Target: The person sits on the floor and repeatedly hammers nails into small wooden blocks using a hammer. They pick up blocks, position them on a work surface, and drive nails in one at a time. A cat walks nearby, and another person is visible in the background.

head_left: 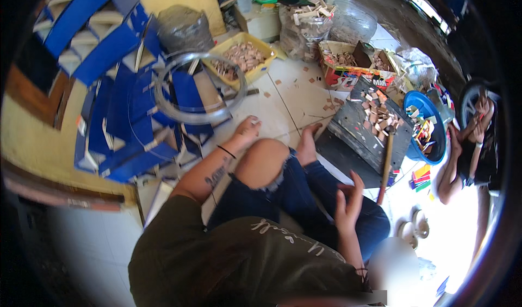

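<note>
My left hand (248,127) is extended beyond my raised knee, beside a coil of pale, shiny wire or tubing (209,116). Its fingers are curled together, with a small whitish spot at the tips too small to identify. Above my other leg is my right hand (349,201), fingers and thumb apart, holding nothing. A hammer (387,165) with a wooden handle lies nearest to it, its head resting on a dark block (353,119). Small tan and pinkish wooden pieces (379,114) are scattered over the block. The coil rests against stacked blue panels (122,106) with pale inserts.
Behind the coil sits a yellow tray (269,51) of wooden chips. Farther back are a stuffed plastic bag (296,38) and a printed carton (334,78) of pieces. A blue basin (441,144) of scraps stands right of the block. Another person's hand (478,125) is at far right.
</note>
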Demonstrator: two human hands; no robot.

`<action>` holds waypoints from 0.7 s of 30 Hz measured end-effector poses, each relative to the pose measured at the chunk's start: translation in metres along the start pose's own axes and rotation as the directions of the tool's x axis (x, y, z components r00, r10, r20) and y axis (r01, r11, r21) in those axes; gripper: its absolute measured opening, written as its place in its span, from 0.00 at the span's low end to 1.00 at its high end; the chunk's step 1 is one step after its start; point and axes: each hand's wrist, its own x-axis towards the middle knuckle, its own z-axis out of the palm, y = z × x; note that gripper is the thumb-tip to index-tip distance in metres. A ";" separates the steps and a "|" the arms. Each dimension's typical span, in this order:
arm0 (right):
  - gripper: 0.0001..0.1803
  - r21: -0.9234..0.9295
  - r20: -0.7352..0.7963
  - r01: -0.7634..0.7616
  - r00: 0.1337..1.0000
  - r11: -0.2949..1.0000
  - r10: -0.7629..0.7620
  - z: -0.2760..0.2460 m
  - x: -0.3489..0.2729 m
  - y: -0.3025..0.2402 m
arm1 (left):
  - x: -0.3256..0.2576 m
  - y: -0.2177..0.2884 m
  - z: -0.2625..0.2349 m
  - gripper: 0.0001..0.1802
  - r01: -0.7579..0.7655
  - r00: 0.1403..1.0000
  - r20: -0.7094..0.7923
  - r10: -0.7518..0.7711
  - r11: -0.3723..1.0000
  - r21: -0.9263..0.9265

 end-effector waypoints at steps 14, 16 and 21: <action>0.14 -0.088 0.330 -0.230 0.911 0.969 0.247 0.020 -0.074 -0.016 | -0.190 0.039 -0.015 0.08 -0.349 0.919 0.234 0.317 0.931 0.111; 0.14 -0.013 0.426 -0.194 0.886 0.981 0.181 0.012 -0.082 -0.015 | -0.230 0.048 -0.019 0.08 -0.395 0.913 0.213 0.348 0.883 0.254; 0.15 0.075 0.537 -0.343 0.805 0.937 0.252 0.015 -0.104 -0.005 | -0.296 0.066 -0.038 0.10 -0.368 0.871 0.487 0.068 0.747 0.554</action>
